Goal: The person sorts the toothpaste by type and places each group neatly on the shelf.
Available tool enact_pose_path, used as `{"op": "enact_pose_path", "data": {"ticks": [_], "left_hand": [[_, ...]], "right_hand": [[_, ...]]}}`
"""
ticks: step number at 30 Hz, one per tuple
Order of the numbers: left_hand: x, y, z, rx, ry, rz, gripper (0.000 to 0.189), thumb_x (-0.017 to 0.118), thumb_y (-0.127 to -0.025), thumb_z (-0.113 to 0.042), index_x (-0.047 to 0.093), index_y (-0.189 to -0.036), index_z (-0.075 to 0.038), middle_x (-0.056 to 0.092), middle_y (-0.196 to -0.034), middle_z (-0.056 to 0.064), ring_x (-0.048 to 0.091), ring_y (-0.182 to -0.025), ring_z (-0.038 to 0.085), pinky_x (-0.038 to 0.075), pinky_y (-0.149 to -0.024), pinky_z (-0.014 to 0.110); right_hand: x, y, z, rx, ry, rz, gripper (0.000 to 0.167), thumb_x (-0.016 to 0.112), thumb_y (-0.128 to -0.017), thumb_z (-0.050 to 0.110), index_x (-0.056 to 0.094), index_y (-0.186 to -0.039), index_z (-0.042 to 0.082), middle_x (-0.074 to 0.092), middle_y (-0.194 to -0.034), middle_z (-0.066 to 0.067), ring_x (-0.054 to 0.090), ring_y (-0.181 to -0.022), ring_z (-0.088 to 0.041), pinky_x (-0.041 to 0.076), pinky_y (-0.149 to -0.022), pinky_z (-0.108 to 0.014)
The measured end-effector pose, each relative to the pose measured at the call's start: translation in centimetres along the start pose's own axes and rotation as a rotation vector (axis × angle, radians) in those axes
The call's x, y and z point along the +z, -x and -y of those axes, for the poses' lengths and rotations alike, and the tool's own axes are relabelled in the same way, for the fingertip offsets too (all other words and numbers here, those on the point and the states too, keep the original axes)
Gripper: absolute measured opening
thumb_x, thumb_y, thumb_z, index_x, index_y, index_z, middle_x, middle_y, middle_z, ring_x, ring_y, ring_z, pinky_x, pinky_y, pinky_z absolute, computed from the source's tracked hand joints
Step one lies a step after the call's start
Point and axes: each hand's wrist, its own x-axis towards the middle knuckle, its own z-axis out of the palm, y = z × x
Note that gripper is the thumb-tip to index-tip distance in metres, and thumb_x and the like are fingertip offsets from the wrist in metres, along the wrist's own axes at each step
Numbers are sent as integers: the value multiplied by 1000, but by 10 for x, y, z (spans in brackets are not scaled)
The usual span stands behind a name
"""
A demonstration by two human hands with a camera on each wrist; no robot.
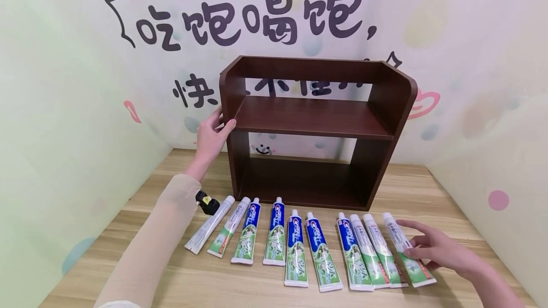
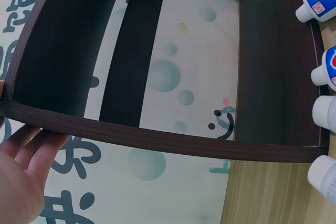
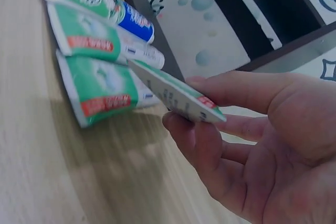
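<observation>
A dark brown wooden two-tier shelf (image 1: 314,118) stands on the table in the head view. My left hand (image 1: 210,140) grips its left side panel, thumb on the front edge and fingers behind, as the left wrist view also shows. Over at the right end of the row, my right hand (image 1: 441,251) pinches a white-and-green toothpaste tube (image 1: 402,241) between thumb and fingers. In the right wrist view that tube (image 3: 178,95) is tilted, its flat end in the fingers and lifted above the table. Another white-and-green tube (image 1: 380,244) lies just left of it.
In front of the shelf several blue-and-green toothpaste tubes (image 1: 296,251) lie in a row, caps toward the shelf. Two white-capped tubes, one of them a pale tube (image 1: 210,226), lie at the left end. A printed wall (image 1: 484,84) stands behind the wooden table (image 1: 147,208).
</observation>
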Motion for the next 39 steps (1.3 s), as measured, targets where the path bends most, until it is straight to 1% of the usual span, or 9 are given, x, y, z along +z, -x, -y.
{"op": "enact_pose_path", "data": {"ticks": [3,5,7,10,13,18,23,33,39], "left_hand": [[0,1,-2,-19,-1,9,56,66,-94,-22,49,-147,-15,58,-142,15,61,-126,30,52,-103,40],[0,2,-7,-31,5,18,56,66,-94,-21,48,-147,-13,57,-142,17,60,-127,31,51,-104,41],[-1,6,-17,-37,7,29,56,64,-95,-17,46,-148,-10,56,-144,18,59,-128,33,50,-105,42],[-2,12,-31,-37,5,40,56,63,-95,-13,45,-148,-4,54,-144,21,58,-129,35,50,-105,43],[-2,15,-37,-26,-4,42,56,62,-95,-12,44,-147,-2,53,-144,23,57,-129,37,50,-105,44],[-4,16,-38,-23,11,43,57,63,-94,-11,44,-148,-3,54,-143,24,58,-128,37,50,-105,43],[-5,16,-34,-34,42,33,57,66,-94,-13,47,-146,-6,58,-139,22,62,-124,34,52,-103,40],[-3,16,-32,-37,38,13,55,65,-94,-15,49,-145,-5,57,-141,20,61,-125,33,51,-104,42],[-3,17,-34,-38,37,4,54,65,-94,-13,49,-145,-5,59,-139,22,63,-122,35,51,-104,43]], "right_hand": [[2,-2,6,0,-6,16,67,57,-98,12,26,-154,29,64,-103,-10,71,-79,-16,62,-61,-36],[4,-4,11,-6,-2,22,69,58,-98,12,20,-155,15,65,-106,-11,72,-79,-18,62,-61,-37],[7,-7,17,-14,1,27,72,58,-97,12,15,-155,8,64,-107,-12,72,-80,-19,62,-62,-38],[12,-11,26,-33,13,32,75,59,-97,12,13,-155,7,64,-106,-12,72,-79,-19,62,-62,-39],[17,-16,34,-58,22,31,76,60,-96,11,13,-156,8,63,-106,-13,72,-81,-20,62,-62,-41],[23,-25,49,-85,17,39,76,60,-96,9,13,-156,10,61,-110,-13,71,-86,-22,62,-63,-42],[30,-34,68,-150,-3,74,75,58,-96,6,14,-156,11,61,-114,-14,71,-89,-23,62,-64,-41],[37,-54,116,-202,72,92,80,61,-95,8,13,-158,17,61,-115,-18,72,-90,-25,62,-66,-44],[39,-68,148,-252,63,122,81,62,-94,6,13,-158,17,60,-113,-17,71,-92,-25,63,-69,-45]]}}
